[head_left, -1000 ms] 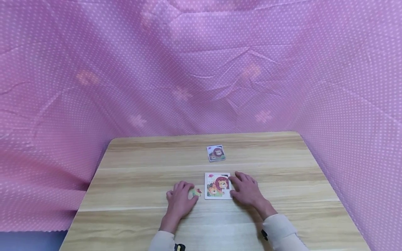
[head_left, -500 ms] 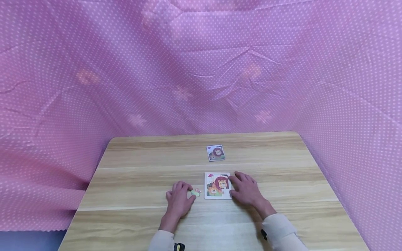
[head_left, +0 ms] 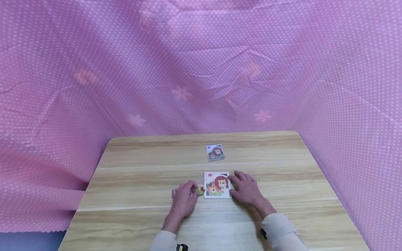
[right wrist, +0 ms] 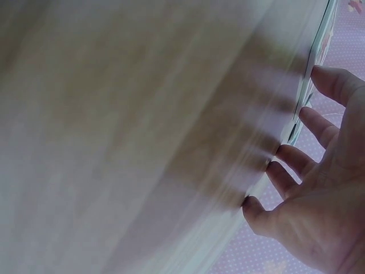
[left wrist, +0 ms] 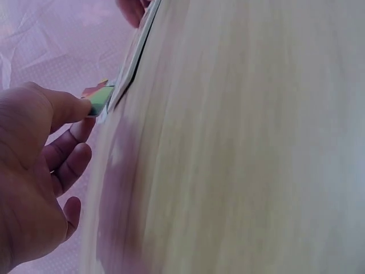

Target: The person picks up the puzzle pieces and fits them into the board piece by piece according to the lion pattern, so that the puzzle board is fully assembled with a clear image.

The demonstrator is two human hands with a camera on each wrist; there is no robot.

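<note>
My left hand [head_left: 183, 200] pinches a green and red puzzle piece [head_left: 201, 191] between thumb and fingers, just left of the puzzle board [head_left: 226, 194]. In the left wrist view the piece [left wrist: 100, 101] is tilted up by the board's edge; whether they touch I cannot tell. The board shows a lion and a smaller animal, with a white gap at its lower right. My right hand [head_left: 246, 190] rests on the table, its thumb and index finger at the board's right edge. Spread, slightly bent fingers show in the right wrist view.
Behind the board lies a small picture card [head_left: 215, 152] with the same lion scene. The wooden table [head_left: 141, 167] has pink dotted cloth [head_left: 201, 87] hanging behind it and at both sides.
My left hand has shifted right and turned slightly, bringing the puzzle piece close to the board's left edge. The right hand stays in place.
</note>
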